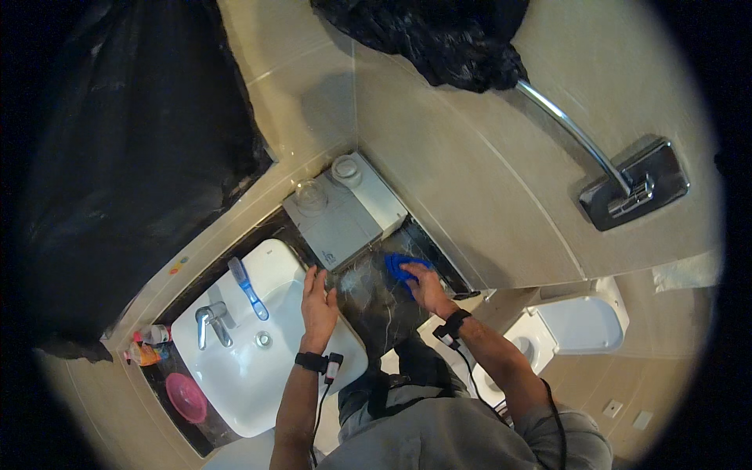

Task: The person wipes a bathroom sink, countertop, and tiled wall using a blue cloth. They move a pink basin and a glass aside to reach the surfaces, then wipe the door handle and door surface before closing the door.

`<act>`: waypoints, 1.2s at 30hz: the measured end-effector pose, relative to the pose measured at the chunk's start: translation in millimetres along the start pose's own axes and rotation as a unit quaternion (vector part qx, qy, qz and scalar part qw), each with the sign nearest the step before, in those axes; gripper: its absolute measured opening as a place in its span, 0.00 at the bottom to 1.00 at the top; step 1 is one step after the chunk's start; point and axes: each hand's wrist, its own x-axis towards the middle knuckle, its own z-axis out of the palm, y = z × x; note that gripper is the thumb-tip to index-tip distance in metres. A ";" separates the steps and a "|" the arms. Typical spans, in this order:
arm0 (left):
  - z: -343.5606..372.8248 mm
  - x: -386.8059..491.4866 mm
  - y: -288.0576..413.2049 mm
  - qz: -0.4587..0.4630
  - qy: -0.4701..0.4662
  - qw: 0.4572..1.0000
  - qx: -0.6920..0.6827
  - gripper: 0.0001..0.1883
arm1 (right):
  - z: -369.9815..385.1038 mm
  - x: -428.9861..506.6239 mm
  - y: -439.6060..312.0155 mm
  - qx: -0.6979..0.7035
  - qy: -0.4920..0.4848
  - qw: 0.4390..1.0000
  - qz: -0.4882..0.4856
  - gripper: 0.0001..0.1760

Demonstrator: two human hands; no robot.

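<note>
My right hand (426, 288) grips a crumpled blue cloth (402, 267) against the dark marbled countertop (376, 299), close to the tiled wall. Over the right rim of the white washbasin (235, 388) is my left hand (319, 305), its fingers apart and nothing in them. Just beyond that hand stands a grey and white box (341, 226), with a clear glass jar (311, 195) and a white-lidded jar (346, 170) on top. A blue scrubbing brush (248, 288) lies on the basin, bristle end toward its back rim. Next to it rises the chrome faucet (212, 325).
A pink bowl (187, 398) and small bottles (147, 349) stand on the counter left of the basin. At right is a toilet (529, 346) with its lid up. Black plastic covers a wall area (147, 147); a chrome arm on a wall plate (637, 185) projects above right.
</note>
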 end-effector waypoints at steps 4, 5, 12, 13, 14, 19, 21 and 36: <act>0.4 23.0 3.8 -0.033 -0.094 0.994 0.050 0.38 | -29.6 69.8 -52.5 0.008 0.122 0.985 -0.124 0.31; -0.2 24.8 4.1 -0.028 -0.100 0.993 0.052 0.39 | -34.5 84.8 -60.8 -0.015 0.144 0.977 -0.156 0.32; -9.4 35.2 5.3 -0.062 -0.179 0.978 0.084 0.41 | -10.9 145.5 -64.3 -0.244 0.001 0.969 -0.023 0.39; -10.7 36.5 4.4 -0.069 -0.181 0.978 0.070 0.40 | -2.7 148.9 -63.2 -0.248 0.036 0.966 -0.068 0.39; -11.3 36.8 3.5 -0.077 -0.185 0.978 0.056 0.40 | 6.1 150.8 -63.3 -0.264 0.046 0.960 -0.078 0.39; -6.7 36.7 3.9 -0.091 -0.166 0.982 0.013 0.42 | 50.8 146.3 -82.0 -0.230 -0.013 0.960 -0.160 0.37; -7.0 36.2 7.9 -0.106 -0.137 0.984 -0.045 0.38 | 66.1 135.0 -94.2 -0.206 -0.026 0.954 -0.218 0.36; 19.2 40.3 -34.8 -0.166 -0.056 0.954 -0.244 0.34 | 38.2 155.1 -79.7 -0.258 -0.042 0.954 -0.147 0.40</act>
